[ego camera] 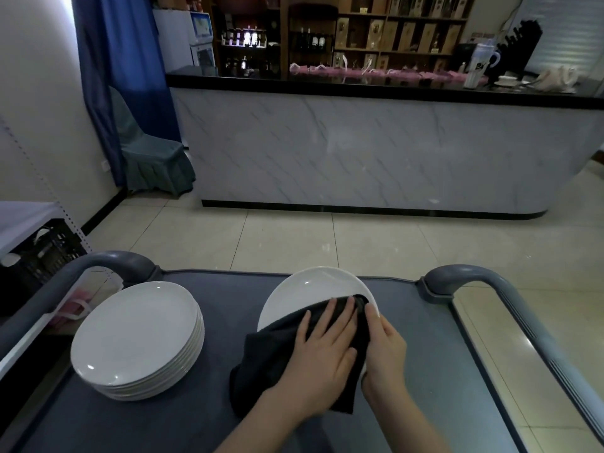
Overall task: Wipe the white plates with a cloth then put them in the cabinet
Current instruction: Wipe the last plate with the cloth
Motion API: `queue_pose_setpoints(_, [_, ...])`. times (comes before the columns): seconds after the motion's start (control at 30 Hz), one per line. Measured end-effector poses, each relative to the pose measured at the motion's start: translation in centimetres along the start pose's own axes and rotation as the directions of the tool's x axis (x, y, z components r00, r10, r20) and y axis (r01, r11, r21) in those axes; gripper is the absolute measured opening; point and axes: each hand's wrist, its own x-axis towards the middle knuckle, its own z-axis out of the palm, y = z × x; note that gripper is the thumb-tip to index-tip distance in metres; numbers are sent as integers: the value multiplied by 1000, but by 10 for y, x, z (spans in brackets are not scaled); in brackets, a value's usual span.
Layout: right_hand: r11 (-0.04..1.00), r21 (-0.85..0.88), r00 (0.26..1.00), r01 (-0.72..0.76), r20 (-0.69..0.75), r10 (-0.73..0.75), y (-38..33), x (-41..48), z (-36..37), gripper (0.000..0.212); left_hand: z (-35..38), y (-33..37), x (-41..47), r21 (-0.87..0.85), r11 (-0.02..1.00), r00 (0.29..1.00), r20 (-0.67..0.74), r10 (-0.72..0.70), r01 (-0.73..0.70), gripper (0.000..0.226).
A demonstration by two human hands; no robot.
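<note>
My left hand (322, 354), fingers spread, presses dark cloth (271, 361) onto glossy white plate (304, 295); right hand (387, 349) grips its rim.

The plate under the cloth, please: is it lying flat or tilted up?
Tilted up: the plate looks rounder than the flat stack, and the right hand grips its rim.

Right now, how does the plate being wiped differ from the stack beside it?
The wiped plate is single and tilted up; the stack lies flat, several plates deep. The wiped plate is partly covered by the dark cloth, pressed by the left hand, and its rim gripped by the right hand; the stack is bare and untouched. Both are white and round.
</note>
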Motion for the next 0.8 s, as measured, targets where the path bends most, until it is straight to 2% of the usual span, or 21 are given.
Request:
queue_pose_setpoints(0.17, [997,-67,998,-29,50,32,5,-6,-5,16,-5,-33,26,34,997,997,-44,-66,68,59])
queue_pose_setpoints(0.3, [984,-165,987,61,154,-35,-8,-6,-14,21,-7,-61,18,18,980,962,-193,-192,199,63])
queue_pose_setpoints(0.37, [971,-210,965,117,255,-61,-17,-6,-19,19,-8,-70,12,-172,952,921,-258,-290,252,64])
queue_pose_setpoints(0.43, [949,-263,931,172,359,-69,-26,-4,-23,16,-14,-79,9,-465,852,895,-235,-380,240,51])
queue_pose_setpoints(0.47, [929,-305,911,208,407,-70,-31,-1,-24,17,-17,-83,8,-559,800,895,-214,-391,215,41])
queue_pose_setpoints(0.53, [874,-393,869,286,490,-64,-43,5,-25,20,-26,-87,4,-603,781,902,-229,-367,164,25])
queue_pose_setpoints(0.6, [817,-449,823,361,565,-53,-52,11,-21,23,-38,-84,3,-555,825,915,-272,-298,104,17])
queue_pose_setpoints(0.67, [731,-485,756,480,651,-65,-54,13,-12,24,-48,-75,7,-464,885,937,-296,-187,30,16])
queue_pose_setpoints(0.73, [618,-505,694,603,713,-96,-52,13,-4,21,-55,-66,11,-374,927,961,-261,-97,-8,22])
queue_pose_setpoints(0.8, [561,-501,677,659,720,-154,-51,14,-1,19,-56,-66,12,-376,927,975,-212,-71,-14,21])
